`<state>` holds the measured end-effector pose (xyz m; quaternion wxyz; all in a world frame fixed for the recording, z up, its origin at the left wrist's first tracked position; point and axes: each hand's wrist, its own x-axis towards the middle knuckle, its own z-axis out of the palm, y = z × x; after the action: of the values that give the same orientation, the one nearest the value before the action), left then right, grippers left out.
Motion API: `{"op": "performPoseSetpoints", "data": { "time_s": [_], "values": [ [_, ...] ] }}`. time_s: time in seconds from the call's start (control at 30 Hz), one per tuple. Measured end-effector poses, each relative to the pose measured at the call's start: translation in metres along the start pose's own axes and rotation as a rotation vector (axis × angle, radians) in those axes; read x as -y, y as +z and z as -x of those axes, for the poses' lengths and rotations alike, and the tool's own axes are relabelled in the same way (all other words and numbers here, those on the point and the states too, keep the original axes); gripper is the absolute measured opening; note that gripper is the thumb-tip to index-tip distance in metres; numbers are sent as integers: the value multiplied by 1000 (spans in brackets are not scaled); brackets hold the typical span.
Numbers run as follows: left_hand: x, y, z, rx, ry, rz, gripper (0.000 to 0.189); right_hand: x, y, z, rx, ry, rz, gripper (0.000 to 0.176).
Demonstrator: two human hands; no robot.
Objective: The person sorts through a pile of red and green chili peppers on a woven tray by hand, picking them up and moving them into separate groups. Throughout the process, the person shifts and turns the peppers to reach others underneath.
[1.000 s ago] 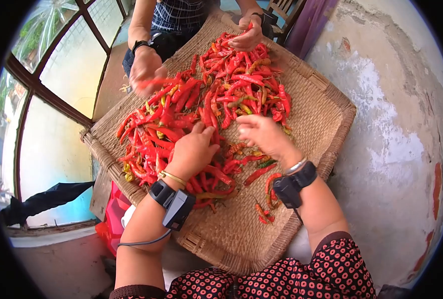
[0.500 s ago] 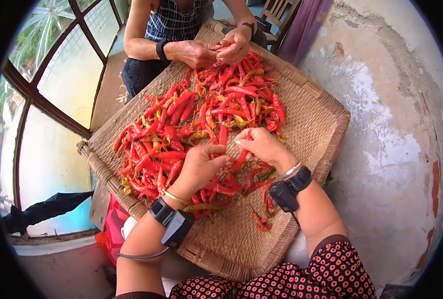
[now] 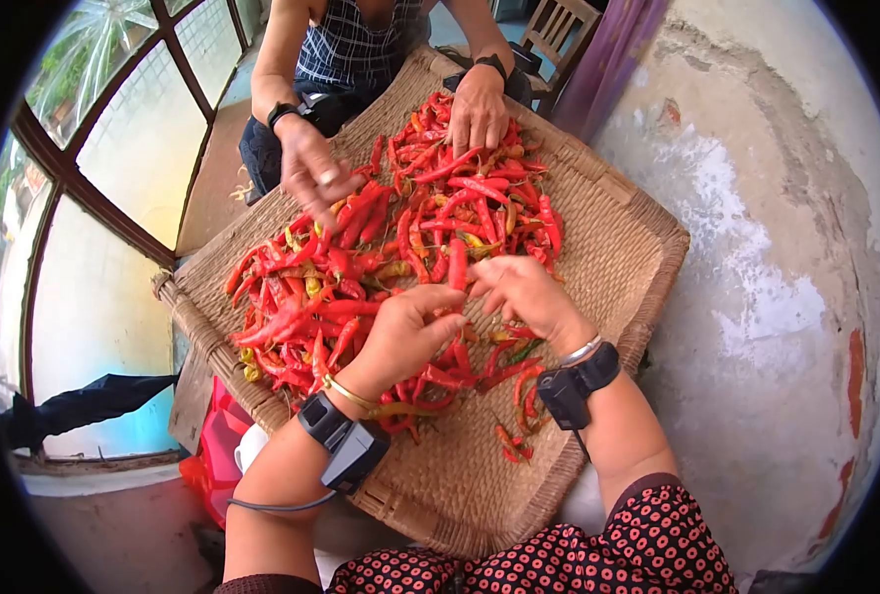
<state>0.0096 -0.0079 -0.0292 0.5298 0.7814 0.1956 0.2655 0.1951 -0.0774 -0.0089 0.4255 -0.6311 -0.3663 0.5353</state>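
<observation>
A big pile of red chili peppers [image 3: 400, 238] covers a square woven tray [image 3: 598, 238]. My left hand [image 3: 400, 337] and my right hand [image 3: 524, 292] meet over the near side of the pile, both pinching one red chili [image 3: 457, 275] held upright between the fingertips. Each wrist wears a black band with a device. Across the tray another person's two hands [image 3: 316, 178] [image 3: 478, 109] reach into the far side of the pile.
A few loose chilies [image 3: 514, 445] lie on the bare weave near my right wrist. A rough plaster wall [image 3: 786, 247] stands on the right, an arched window [image 3: 113, 148] on the left. A red bag [image 3: 217, 445] sits below the tray's near-left edge.
My hands lifted out of the pile and came together on a single chili. The other person's hands parted and went back down into the peppers.
</observation>
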Motion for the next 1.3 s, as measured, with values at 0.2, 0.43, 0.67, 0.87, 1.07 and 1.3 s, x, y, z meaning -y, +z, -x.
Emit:
{"op": "performPoseSetpoints", "data": {
  "time_s": [0.2, 0.43, 0.67, 0.87, 1.07, 1.3],
  "values": [
    [-8, 6, 8, 185, 201, -232, 31, -3, 5, 2, 8, -33, 215, 22],
    [-8, 0, 23, 485, -52, -902, 27, 21, -20, -5, -553, -369, -614, 19],
    [-5, 2, 24, 693, 1, -953, 27, -32, -4, -19, -144, -610, 884, 25],
    [-7, 0, 20, 614, 56, -896, 12, -58, 25, -32, -149, -662, 1112, 12],
    [-13, -7, 4, 360, 139, -426, 8, -28, -17, -21, -120, -480, 988, 10],
    [-19, -9, 0, 111, 9, -128, 9, 16, -24, 1, -517, -383, -183, 25]
  ]
}}
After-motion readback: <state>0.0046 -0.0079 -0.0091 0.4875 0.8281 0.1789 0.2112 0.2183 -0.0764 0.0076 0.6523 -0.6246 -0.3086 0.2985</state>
